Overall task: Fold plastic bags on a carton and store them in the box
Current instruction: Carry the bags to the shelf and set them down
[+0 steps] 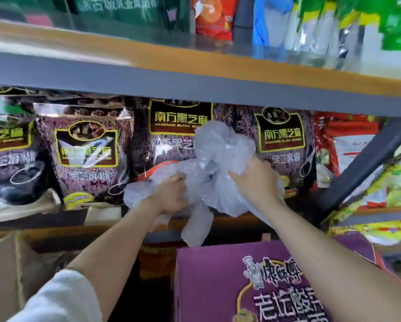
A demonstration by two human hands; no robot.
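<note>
A crumpled clear plastic bag (pixel 220 156) hangs in the air in front of the middle shelf, with a loose tail drooping toward the carton. My left hand (pixel 171 194) grips its lower left part. My right hand (pixel 255 180) grips its right side, fingers closed into the plastic. Below both hands lies a purple carton (pixel 208 282) with white printed characters and a chef figure, its top flat and facing up. An orange-rimmed thing (pixel 157 167) shows behind the bag at left; I cannot tell what it is.
A grey shelf edge (pixel 194 87) runs across above the hands. Dark purple sesame packets (pixel 88 149) line the shelf behind the bag. An open brown cardboard box (pixel 11 270) sits at lower left. Red and yellow-green packets (pixel 348 145) crowd the right side.
</note>
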